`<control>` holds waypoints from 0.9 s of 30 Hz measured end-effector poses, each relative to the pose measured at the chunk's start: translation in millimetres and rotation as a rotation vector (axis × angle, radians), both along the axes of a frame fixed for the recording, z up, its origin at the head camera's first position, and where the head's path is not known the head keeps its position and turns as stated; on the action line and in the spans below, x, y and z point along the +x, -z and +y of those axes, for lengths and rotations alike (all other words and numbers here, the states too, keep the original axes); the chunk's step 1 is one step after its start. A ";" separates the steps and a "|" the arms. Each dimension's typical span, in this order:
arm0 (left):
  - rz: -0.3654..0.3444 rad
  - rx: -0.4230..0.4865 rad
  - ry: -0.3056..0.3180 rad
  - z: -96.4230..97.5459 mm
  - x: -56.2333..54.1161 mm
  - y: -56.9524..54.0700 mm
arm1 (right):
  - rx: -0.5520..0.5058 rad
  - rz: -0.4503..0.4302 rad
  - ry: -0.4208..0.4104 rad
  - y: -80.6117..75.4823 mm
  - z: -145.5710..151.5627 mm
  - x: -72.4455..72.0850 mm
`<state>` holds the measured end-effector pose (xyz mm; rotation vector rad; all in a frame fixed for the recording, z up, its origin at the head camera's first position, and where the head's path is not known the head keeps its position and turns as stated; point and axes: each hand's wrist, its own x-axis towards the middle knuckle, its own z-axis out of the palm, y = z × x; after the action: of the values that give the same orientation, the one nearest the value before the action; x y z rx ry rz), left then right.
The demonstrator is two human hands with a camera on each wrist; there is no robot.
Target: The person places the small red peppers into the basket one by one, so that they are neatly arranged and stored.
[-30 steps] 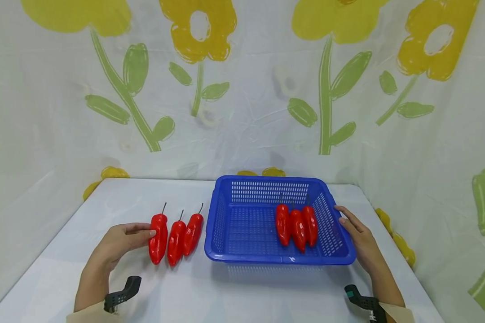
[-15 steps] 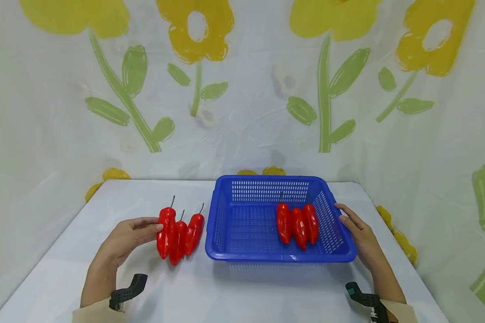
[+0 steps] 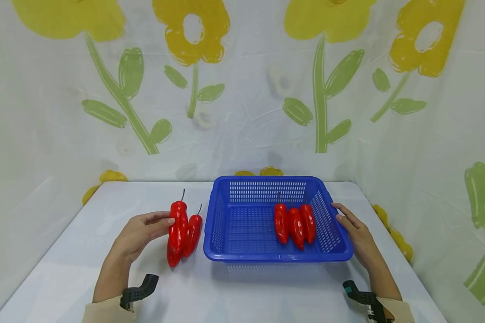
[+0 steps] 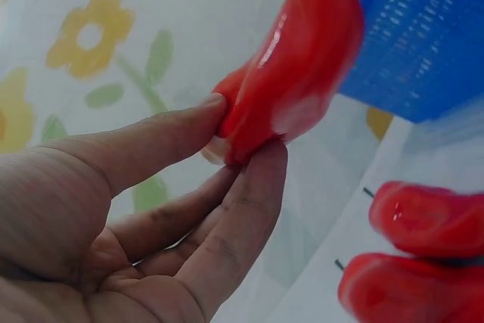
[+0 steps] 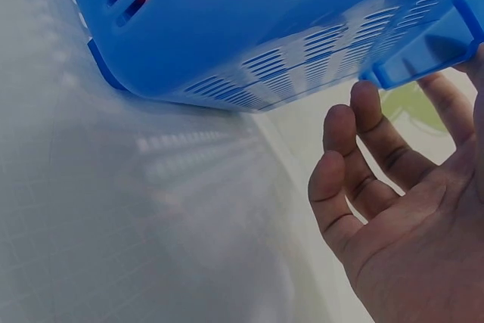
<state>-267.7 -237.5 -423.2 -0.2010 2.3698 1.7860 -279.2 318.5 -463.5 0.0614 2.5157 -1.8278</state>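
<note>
A red pepper [image 3: 178,226] is being pinched between the thumb and fingertips of the left hand [image 3: 135,231], its stem pointing away from the person, above two loose peppers [image 3: 192,235] on the table [image 3: 242,298]. The blue basket [image 3: 280,258] is lying to its right, the right rim being touched by the right hand [image 3: 359,237]; whether it is being pinched cannot be told.

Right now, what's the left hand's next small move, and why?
Probably carry right, over the bare left part of the blue basket: the left hand pinches a raised red pepper, three peppers already lie at the basket's right, and the right hand touches its rim.
</note>
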 end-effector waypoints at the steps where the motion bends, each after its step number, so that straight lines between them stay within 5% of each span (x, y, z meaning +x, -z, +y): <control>1: 0.005 0.003 0.004 2.4 -0.4 -1.1 | 0.002 0.000 0.003 0.2 -0.1 0.1; 17: 0.087 -0.001 0.114 46.6 -14.3 -30.2 | -0.037 -0.015 0.004 -0.4 0.1 -0.5; 27: 0.067 0.020 0.167 72.9 -26.2 -45.1 | -0.020 -0.005 -0.004 -1.4 -0.6 -0.1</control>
<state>-293.9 -164.5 -378.1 0.0586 2.3348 1.7639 -279.3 318.0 -462.0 0.0607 2.4916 -1.8488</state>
